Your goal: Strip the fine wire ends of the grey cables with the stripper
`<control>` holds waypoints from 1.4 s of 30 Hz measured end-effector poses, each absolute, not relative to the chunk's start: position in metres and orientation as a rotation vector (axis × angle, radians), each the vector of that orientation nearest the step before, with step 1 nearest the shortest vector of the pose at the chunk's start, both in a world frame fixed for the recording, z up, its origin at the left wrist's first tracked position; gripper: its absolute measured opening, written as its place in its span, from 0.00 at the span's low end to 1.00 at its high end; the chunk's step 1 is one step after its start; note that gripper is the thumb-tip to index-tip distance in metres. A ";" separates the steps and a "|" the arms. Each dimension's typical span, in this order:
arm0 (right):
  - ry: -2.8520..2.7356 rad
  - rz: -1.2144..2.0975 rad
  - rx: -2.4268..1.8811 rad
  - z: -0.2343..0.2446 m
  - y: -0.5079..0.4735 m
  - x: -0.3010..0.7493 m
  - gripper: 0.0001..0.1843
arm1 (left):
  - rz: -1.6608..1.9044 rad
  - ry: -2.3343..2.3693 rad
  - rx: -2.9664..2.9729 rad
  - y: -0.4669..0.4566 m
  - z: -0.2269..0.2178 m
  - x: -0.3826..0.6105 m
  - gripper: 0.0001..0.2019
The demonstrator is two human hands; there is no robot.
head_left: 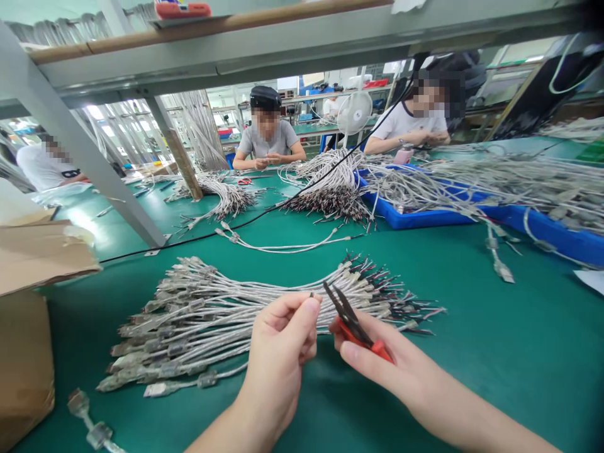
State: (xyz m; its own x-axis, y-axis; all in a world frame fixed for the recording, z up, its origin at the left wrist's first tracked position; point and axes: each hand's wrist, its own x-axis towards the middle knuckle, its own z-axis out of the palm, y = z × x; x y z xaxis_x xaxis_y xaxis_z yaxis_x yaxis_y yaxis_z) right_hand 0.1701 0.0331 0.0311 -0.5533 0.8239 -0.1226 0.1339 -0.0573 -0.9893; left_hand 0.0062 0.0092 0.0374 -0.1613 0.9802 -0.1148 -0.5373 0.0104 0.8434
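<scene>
My left hand (pixel 285 343) is closed in a pinch, with a small dark tip showing between thumb and forefinger. A white USB cable (pixel 207 379) runs toward that hand, its plug end lying on the table; my fist hides the other part. My right hand (pixel 384 355) is wrapped round red-handled pliers (pixel 346 314), whose dark jaws stand slightly apart and point up and left, close to my left fingertips. Behind both hands spreads a bundle of USB cables (pixel 226 296), plugs at left and bare wire ends at right.
Blue trays (pixel 425 219) heaped with cables stand at the right. More cable piles (pixel 325 189) lie farther back. A cardboard box (pixel 28 352) is at the left edge. A grey metal post (pixel 89 145) and an overhead beam (pixel 226 53) frame the table. Several people sit beyond.
</scene>
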 end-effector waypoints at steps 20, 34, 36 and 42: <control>-1.564 1.422 -0.842 0.040 0.036 0.170 0.08 | 1.386 0.881 0.732 0.006 0.037 0.017 0.11; -1.313 1.530 -0.774 0.036 0.037 0.171 0.02 | 1.209 0.874 0.768 0.004 0.040 0.014 0.11; -1.301 1.564 -0.737 0.038 0.037 0.171 0.02 | 1.158 0.822 0.770 0.003 0.038 0.013 0.10; -1.356 1.532 -0.650 0.041 0.035 0.171 0.04 | 1.087 0.692 0.776 0.000 0.036 0.011 0.09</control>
State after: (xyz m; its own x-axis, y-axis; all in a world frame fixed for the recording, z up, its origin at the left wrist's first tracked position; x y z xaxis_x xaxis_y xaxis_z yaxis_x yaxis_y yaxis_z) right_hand 0.1711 0.0350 0.0412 -0.4029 0.8940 0.1962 -0.3032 0.0719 -0.9502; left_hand 0.0108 0.0003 0.0359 0.3154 0.9424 -0.1113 -0.4997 0.2646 0.8248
